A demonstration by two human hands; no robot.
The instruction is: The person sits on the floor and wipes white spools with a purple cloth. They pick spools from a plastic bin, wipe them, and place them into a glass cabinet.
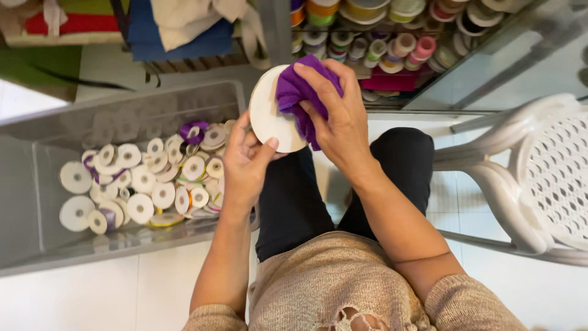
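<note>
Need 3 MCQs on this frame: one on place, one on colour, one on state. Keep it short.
1. Where do most loose ribbon spools lie?
A. in the grey plastic bin
B. on the white chair
C. on the person's lap

2. What colour is the cloth in the right hand?
A. yellow
B. purple
C. green

3. How is the white ribbon spool held?
A. lying on the floor
B. resting in the bin
C. gripped by the left hand, cloth pressed on it

Answers:
1 A: the spools fill the grey plastic bin at left.
2 B: the cloth is purple.
3 C: left fingers grip its rim while the right hand presses the cloth against it.
</note>
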